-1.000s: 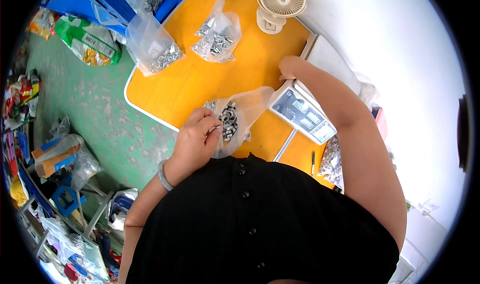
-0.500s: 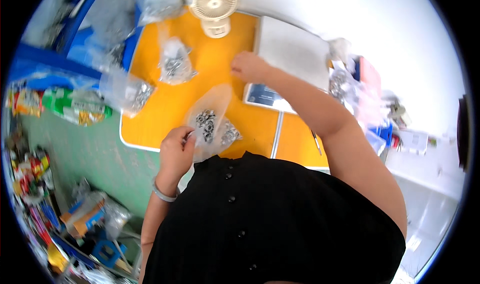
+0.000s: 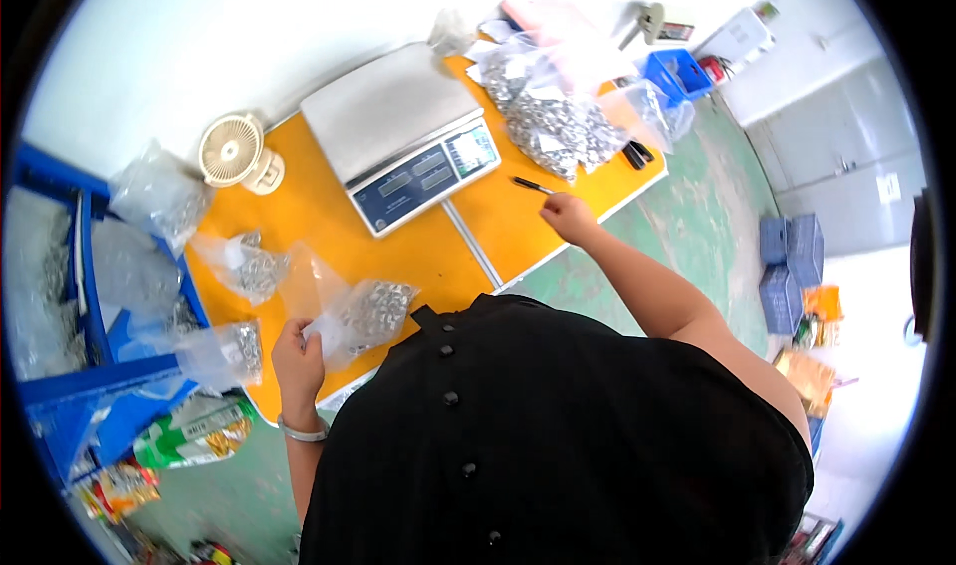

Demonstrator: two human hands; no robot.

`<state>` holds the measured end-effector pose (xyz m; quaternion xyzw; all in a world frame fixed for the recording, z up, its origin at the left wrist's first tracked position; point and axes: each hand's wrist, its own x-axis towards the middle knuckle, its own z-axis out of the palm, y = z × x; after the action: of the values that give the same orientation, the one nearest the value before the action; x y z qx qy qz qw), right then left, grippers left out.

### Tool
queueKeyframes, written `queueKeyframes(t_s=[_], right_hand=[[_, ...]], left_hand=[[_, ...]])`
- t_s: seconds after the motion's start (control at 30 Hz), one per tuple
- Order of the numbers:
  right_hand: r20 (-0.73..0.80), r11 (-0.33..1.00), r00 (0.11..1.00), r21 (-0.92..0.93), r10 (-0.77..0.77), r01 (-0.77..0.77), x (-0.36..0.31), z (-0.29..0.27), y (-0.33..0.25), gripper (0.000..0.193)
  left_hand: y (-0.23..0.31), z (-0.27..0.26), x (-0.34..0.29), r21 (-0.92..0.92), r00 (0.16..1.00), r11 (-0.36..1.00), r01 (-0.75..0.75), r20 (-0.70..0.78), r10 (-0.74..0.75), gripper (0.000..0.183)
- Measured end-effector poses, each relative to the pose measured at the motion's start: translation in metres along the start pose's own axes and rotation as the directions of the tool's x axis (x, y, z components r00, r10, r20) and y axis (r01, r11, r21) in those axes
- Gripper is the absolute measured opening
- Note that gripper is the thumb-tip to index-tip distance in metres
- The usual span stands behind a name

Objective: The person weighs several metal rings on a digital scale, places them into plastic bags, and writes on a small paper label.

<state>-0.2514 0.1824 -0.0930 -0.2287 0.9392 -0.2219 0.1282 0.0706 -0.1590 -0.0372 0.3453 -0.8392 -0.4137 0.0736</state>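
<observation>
My left hand (image 3: 299, 364) is closed on the edge of a clear plastic bag (image 3: 329, 334), whose lower part lies on the orange table, full of small shiny metal parts (image 3: 380, 309). My right hand (image 3: 571, 219) is over the table's front edge, right of the seam. Its fingers are closed at the near end of a dark pen (image 3: 531, 184). To the pen's left stands a weighing scale (image 3: 398, 127) with a flat grey pan and a dark display panel. Two more bags of metal parts, one farther back (image 3: 251, 271) and one at the table's left edge (image 3: 239, 354), lie near my left hand.
A cream fan (image 3: 234, 152) stands at the back left beside blue shelving (image 3: 90, 266). Large bags of metal parts (image 3: 563, 127) cover the far right of the table (image 3: 398, 258), with a blue bin (image 3: 679, 75) beyond. Colourful packages (image 3: 194, 434) lie at the lower left.
My view has swung to the right. My right hand has moved from beside the scale to the pen and closed at its end. My left hand still grips the bag, which now lies flatter.
</observation>
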Motion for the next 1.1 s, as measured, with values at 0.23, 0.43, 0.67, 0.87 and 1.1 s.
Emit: queueKeyframes(t_s=[0.23, 0.43, 0.67, 0.87, 1.1], right_hand=[[-0.317, 0.856, 0.802, 0.296, 0.506, -0.423, -0.018, -0.062, 0.104, 0.089], [-0.702, 0.945, 0.641, 0.301, 0.311, -0.129, 0.050, -0.119, 0.152, 0.112], [-0.337, 0.716, 0.840, 0.693, 0.426, -0.085, 0.110, -0.127, 0.162, 0.063], [-0.292, 0.649, 0.951, 0.744, 0.100, 0.160, 0.119, -0.133, 0.179, 0.014], [-0.223, 0.451, 0.935, 0.829, -0.277, 0.331, 0.154, -0.132, 0.150, 0.014]], left_hand=[[-0.003, 0.005, 0.000, 0.068, 0.997, 0.997, -0.025, -0.077, 0.030, 0.036], [0.017, 0.004, -0.001, 0.106, 0.991, 0.988, 0.114, -0.087, -0.105, 0.040], [0.029, -0.003, 0.002, 0.334, 0.951, 0.918, 0.214, -0.286, -0.117, 0.035], [0.135, 0.032, 0.052, 0.538, 0.831, 0.818, -0.204, -0.347, 0.436, 0.028], [0.255, 0.228, 0.175, -0.040, 0.810, 0.868, -0.494, 0.342, 0.477, 0.067]])
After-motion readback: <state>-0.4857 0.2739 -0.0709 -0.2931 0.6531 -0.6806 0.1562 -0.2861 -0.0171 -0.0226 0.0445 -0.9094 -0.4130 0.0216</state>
